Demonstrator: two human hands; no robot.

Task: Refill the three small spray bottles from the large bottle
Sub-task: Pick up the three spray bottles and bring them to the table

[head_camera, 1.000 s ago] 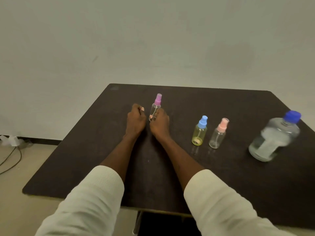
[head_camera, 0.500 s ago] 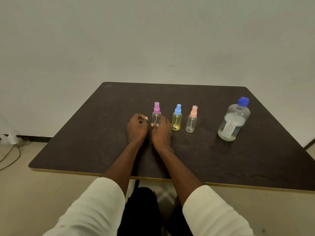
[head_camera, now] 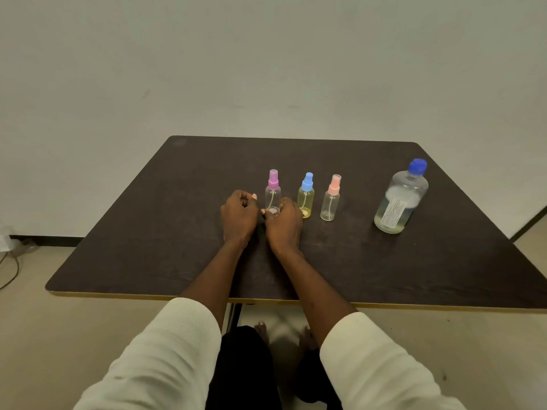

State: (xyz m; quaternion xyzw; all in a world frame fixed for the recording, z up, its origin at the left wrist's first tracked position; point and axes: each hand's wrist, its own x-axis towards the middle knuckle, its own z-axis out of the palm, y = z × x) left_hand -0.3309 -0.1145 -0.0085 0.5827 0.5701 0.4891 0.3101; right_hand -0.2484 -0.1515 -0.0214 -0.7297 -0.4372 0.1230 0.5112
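Dark table [head_camera: 177, 232] against plain pale wall [head_camera: 266, 69]; cable [head_camera: 10, 270] on floor at left. Both forearms across near table edge.

Three small spray bottles upright in row mid-table: purple-capped bottle [head_camera: 273, 190], clear; blue-capped bottle [head_camera: 306, 196], yellowish; pink-capped bottle [head_camera: 331, 199], clear. Large bottle [head_camera: 401, 199], blue cap, partly filled, stands well apart at right.

Left hand [head_camera: 238, 217] clenched, holding nothing, just beside purple-capped bottle. Right hand [head_camera: 284, 223] curled against that bottle's base; actual grasp: cannot tell.

Large bottle label white, print too small to read.
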